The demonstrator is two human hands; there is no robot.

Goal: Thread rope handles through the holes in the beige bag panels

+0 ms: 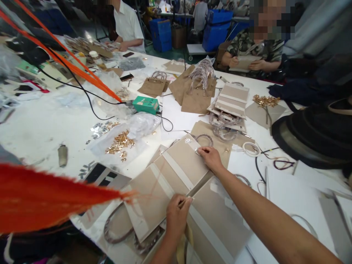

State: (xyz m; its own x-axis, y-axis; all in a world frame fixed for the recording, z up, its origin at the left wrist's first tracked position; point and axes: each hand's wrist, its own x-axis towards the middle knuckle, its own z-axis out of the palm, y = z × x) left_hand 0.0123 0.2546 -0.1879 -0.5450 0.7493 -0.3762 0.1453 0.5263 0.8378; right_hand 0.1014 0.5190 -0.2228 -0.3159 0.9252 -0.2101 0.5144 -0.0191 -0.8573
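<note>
Beige panels point(167, 172) with pale strips lie stacked at the table's near edge, with wrapped handles point(117, 223) sticking out beside them. My left hand point(177, 212) is closed at the lower edge of the upper panel, its thumb and fingers pinched; a thin tan strip shows between them. My right hand point(210, 157) reaches to the panel's upper right corner, its fingertips pinched on something small by a metal piece. What exactly sits in those fingertips is too small to tell. Another beige panel point(220, 216) lies below, under my right forearm.
An orange fringed cloth point(55, 198) hangs close at left. Gold metal pieces point(121, 143) lie on plastic, near a green box point(145, 104) with cables. Brown bag pieces point(196, 99) and stacked panels point(233, 97) stand further back. Two people sit across the table; a white tape roll point(251, 149) lies right.
</note>
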